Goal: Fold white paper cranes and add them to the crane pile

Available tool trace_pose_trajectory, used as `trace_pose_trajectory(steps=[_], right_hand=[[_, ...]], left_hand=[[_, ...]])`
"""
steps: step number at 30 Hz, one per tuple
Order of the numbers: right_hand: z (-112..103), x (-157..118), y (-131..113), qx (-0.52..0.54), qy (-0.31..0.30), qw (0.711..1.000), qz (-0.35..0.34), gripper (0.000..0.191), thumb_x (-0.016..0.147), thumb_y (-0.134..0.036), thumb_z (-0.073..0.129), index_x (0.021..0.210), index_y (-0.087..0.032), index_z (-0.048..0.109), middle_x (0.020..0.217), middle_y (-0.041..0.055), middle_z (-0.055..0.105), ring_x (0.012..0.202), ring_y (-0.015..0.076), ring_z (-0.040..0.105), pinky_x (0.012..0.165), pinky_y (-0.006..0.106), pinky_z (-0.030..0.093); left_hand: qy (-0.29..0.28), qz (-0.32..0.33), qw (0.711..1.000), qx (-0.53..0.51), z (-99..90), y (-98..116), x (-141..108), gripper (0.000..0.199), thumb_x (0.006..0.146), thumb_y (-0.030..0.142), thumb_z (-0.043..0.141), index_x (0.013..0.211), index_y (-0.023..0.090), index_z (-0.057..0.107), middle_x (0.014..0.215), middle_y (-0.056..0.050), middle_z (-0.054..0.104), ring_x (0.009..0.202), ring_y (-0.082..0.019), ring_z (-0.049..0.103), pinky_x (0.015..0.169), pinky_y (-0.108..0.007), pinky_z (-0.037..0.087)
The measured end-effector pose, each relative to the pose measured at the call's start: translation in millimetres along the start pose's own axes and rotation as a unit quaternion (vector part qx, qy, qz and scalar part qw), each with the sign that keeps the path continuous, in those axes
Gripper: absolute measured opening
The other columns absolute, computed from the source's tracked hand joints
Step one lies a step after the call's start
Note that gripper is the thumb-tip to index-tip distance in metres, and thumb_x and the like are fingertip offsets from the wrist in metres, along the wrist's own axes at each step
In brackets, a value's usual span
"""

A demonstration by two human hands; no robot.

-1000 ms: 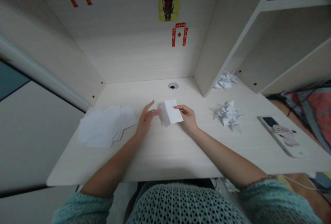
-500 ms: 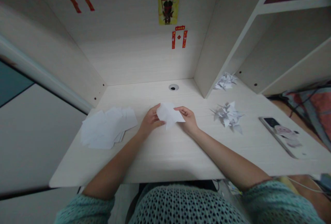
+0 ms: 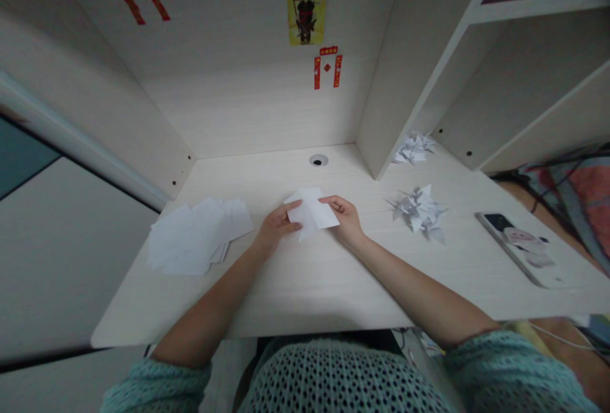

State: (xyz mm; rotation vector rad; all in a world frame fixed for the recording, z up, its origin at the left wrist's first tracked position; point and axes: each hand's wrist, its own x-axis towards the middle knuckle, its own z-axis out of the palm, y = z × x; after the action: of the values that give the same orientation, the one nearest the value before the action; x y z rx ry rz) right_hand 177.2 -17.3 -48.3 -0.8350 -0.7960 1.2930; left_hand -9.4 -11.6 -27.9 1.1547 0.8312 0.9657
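Both my hands hold one partly folded sheet of white paper above the middle of the desk. My left hand pinches its left side between thumb and fingers. At the right side, my right hand grips the paper, with a finger along its upper edge and the other fingers partly hidden. Left of my hands lies a spread pile of white paper sheets. On the right sits a heap of pointed folded paper pieces, and a second heap of folded paper lies farther back by the upright panel.
A phone in a pale case with a cartoon picture lies on the right of the white desk. A round cable hole is at the back. An upright panel divides the desk's rear. Red and yellow stickers are on the back wall.
The paper has opened out a little and its folds lie differently. My left fingers have shifted down onto its left side. My right hand has barely moved.
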Motion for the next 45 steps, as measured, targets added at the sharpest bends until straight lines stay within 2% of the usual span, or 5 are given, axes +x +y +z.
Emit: trace_pose_trajectory(steps=[19,28,32,37,45], right_hand=[[1.7,-0.1,0.7,0.0,0.002,1.0,0.006,0.022,0.06,-0.035,0.079,0.075,-0.021,0.071,0.07,-0.0001,0.073,0.054,0.011,0.06,0.05,0.021,0.042],[0.4,0.0,4.0,-0.012,-0.014,1.0,0.005,0.022,0.061,-0.034,0.078,0.078,-0.021,0.072,0.076,0.0018,0.074,0.057,0.0127,0.062,0.053,0.023,0.043],[-0.6,0.6,6.2,-0.013,-0.03,0.999,0.002,0.019,0.063,-0.033,0.077,0.078,-0.022,0.072,0.078,0.0012,0.074,0.06,0.0125,0.063,0.056,0.023,0.044],[1.4,-0.3,4.7,-0.017,-0.057,0.998,0.006,0.016,0.065,-0.032,0.077,0.078,-0.023,0.073,0.079,0.0004,0.073,0.064,0.0121,0.063,0.06,0.023,0.045],[0.3,1.2,8.0,-0.008,-0.051,0.998,0.027,0.02,0.064,-0.035,0.077,0.08,-0.023,0.073,0.081,0.0011,0.073,0.066,0.0138,0.063,0.064,0.026,0.045]], left_hand=[[0.076,-0.035,0.996,-0.023,1.5,-2.4,2.6,0.05,0.055,0.025,0.082,0.104,0.02,0.069,0.099,-0.005,0.072,0.088,-0.017,0.065,0.083,-0.03,0.047],[0.117,0.007,0.988,0.098,2.1,0.4,-0.2,0.036,0.06,0.032,0.079,0.094,0.021,0.073,0.086,-0.003,0.07,0.074,-0.013,0.061,0.071,-0.026,0.047],[0.114,0.074,0.977,0.165,1.0,2.0,-1.7,0.028,0.061,0.033,0.078,0.087,0.023,0.075,0.095,-0.005,0.064,0.088,-0.017,0.059,0.073,-0.027,0.049],[0.109,0.127,0.973,0.16,1.4,1.0,-2.6,0.016,0.063,0.033,0.077,0.075,0.022,0.074,0.105,-0.006,0.061,0.103,-0.021,0.057,0.089,-0.036,0.048],[0.095,0.083,0.988,0.086,1.5,3.2,-0.8,0.031,0.069,0.038,0.073,0.094,0.022,0.065,0.13,-0.007,0.054,0.121,-0.024,0.049,0.098,-0.038,0.042]])
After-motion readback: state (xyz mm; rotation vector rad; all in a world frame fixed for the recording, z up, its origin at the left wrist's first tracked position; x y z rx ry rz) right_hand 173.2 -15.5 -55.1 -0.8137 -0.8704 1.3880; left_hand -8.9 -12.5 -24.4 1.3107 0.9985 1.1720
